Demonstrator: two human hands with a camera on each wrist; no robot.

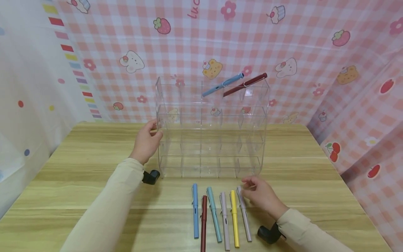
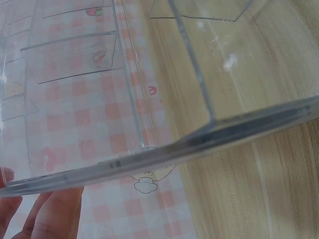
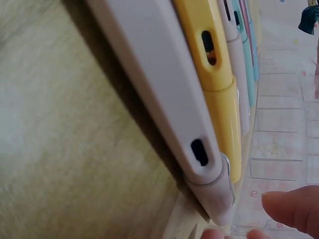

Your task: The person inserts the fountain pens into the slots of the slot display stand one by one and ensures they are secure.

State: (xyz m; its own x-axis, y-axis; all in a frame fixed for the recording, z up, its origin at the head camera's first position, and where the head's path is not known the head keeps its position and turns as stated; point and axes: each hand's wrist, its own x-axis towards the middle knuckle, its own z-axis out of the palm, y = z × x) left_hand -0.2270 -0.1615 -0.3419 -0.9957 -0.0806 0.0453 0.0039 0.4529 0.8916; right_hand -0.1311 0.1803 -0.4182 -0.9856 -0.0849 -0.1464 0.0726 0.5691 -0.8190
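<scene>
A clear plastic rack with tiered compartments stands upright on the wooden table. My left hand holds its left side panel, with fingers on both faces of the panel's edge in the left wrist view. In front of the rack lies a row of clip-on pens: blue, dark red, teal, pale purple, yellow and another pale purple pen. My right hand is at that last pen's cap; thumb and fingertips look apart from it.
Another blue pen and dark red pen lean in the rack's top tier. Behind the table hangs a pink checked cloth. Black camera mounts sit at both wrists, low over the table.
</scene>
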